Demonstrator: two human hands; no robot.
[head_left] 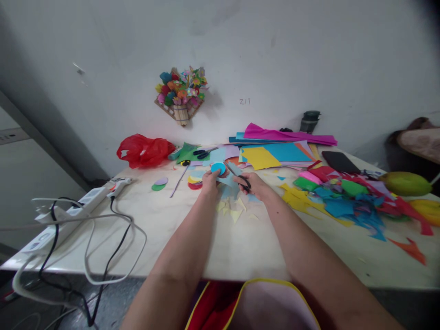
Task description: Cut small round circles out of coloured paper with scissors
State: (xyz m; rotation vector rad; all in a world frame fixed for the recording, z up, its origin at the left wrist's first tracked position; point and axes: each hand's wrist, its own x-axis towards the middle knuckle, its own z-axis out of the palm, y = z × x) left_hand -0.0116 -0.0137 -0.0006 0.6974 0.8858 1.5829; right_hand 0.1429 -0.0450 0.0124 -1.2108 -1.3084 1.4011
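My left hand (pixel 210 180) pinches a bright blue paper circle (pixel 217 169) together with a pale blue paper sheet (pixel 228 179) behind it. In my right hand (pixel 256 185) is a pair of black-handled scissors (pixel 244 182), its blades pointing up and left beside the pale sheet. Whether the blades touch the paper, I cannot tell. Pale yellow paper scraps (pixel 234 213) lie on the table below my hands. Left of my left hand, yellow and red paper circles (pixel 195 184) overlap in a small pile. Farther left rest a lilac circle and a green circle (pixel 158 187).
Power strips (pixel 74 215) and looping cables occupy the table's left side. Coloured scraps (pixel 354 206), a black phone (pixel 340 162) and a green fruit (pixel 406 183) are at right. Toward the wall lie a red plastic bag (pixel 146 151), more scissors (pixel 203 153) and coloured sheets (pixel 292 152).
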